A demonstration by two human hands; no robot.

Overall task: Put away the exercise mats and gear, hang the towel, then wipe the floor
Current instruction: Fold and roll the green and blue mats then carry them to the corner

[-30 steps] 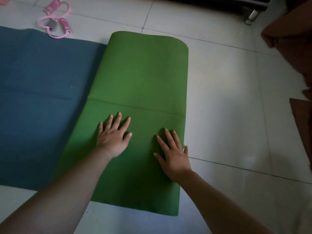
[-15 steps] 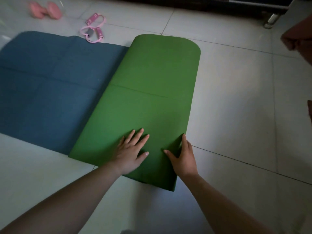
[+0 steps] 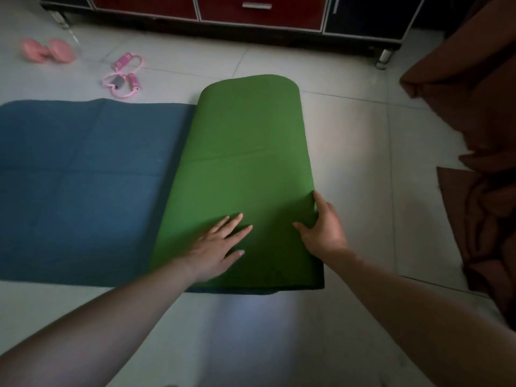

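On the tiled floor (image 3: 363, 163), the folded green mat (image 3: 245, 152) lies lengthwise before me, its left edge over the blue mat (image 3: 83, 177) spread flat at left. My left hand (image 3: 215, 250) presses flat on the green mat's near end, fingers spread. My right hand (image 3: 325, 233) clasps the mat's right edge, thumb on top and index finger along the edge; I cannot see its other fingers. Far left, a blurred pink dumbbell (image 3: 49, 50) and a pink band (image 3: 124, 75) lie beyond the blue mat. A cabinet (image 3: 251, 9) lines the far side, with brown cloth (image 3: 474, 93) at right.
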